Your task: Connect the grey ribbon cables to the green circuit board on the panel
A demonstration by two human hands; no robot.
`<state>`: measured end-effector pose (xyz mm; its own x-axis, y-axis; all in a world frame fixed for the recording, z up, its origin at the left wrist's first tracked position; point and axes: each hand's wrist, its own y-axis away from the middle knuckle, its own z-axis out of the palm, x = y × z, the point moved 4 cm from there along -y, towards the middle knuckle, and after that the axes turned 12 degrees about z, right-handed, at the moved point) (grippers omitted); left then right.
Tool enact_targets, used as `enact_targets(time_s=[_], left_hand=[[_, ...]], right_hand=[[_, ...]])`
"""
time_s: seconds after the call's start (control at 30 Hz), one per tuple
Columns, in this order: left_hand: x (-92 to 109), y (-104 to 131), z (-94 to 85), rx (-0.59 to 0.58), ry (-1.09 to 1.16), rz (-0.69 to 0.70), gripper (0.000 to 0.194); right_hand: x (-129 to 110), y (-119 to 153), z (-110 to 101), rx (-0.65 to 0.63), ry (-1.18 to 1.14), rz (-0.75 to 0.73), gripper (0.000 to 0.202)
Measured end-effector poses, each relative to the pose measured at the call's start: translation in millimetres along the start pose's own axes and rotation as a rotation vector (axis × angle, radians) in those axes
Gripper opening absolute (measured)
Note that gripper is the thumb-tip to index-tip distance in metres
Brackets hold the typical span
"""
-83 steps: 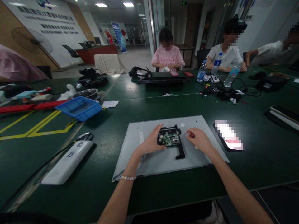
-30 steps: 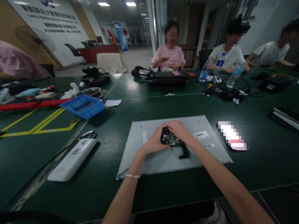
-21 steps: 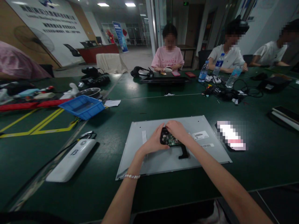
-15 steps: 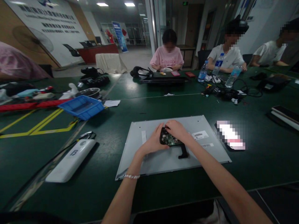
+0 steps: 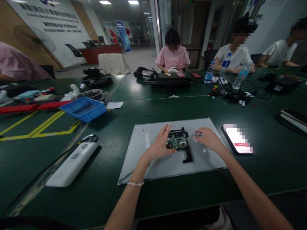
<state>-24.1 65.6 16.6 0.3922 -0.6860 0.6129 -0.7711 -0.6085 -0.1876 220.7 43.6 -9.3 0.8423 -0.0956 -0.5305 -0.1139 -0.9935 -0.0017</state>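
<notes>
A green circuit board (image 5: 178, 143) in a black plastic bracket (image 5: 188, 155) lies on the back of a flat grey panel (image 5: 136, 163). My left hand (image 5: 160, 143) is at the board's left side with its fingers spread. Its thumb reaches along the lower edge and its fingertips are near the upper edge; whether they press on the board I cannot tell. To the right of the bracket, my right hand (image 5: 208, 139) hovers over the panel, apart from the board. Its fingers are curled together by a white label, and whatever is between them is too small to make out.
A lit phone (image 5: 236, 139) lies right of the panel. On the left are a white power bank (image 5: 72, 166) with a cable and a blue plastic bin (image 5: 83, 110). Water bottles (image 5: 224, 64) and tangled cables stand farther back. Several people sit around the table.
My right hand has left the board and moved right over the panel, uncovering more of the board and bracket. The left hand stays at the board's left side, its fingers more spread.
</notes>
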Motion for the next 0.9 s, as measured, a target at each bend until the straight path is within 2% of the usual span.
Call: enact_targets(time_s=[0.13,0.3,0.43,0.57,0.77,0.9], left_hand=[[20,-5,4.5,0.011,-0.04,0.063,0.096],[33,-10,17.0,-0.019,-0.071,0.14,0.077],[33,-11,23.1,-0.019,-0.093,0.144,0.068],[29,-10,25.9,-0.034,-0.112,0.12,0.065],[27,-10,28.3,-0.045,-0.13,0.114,0.061],[27,-11,28.0,-0.043,-0.133,0.131,0.059]], right_hand=[[17,4,10,-0.011,-0.091,0.038,0.025],[11,6,16,-0.019,-0.14,0.06,0.017],[4,11,13,-0.024,-0.229,0.029,0.012],[4,10,13,-0.039,-0.411,0.03,0.013],[4,10,15,-0.14,-0.702,0.172,0.019],[0,11,25,-0.213,-0.82,0.225,0.02]])
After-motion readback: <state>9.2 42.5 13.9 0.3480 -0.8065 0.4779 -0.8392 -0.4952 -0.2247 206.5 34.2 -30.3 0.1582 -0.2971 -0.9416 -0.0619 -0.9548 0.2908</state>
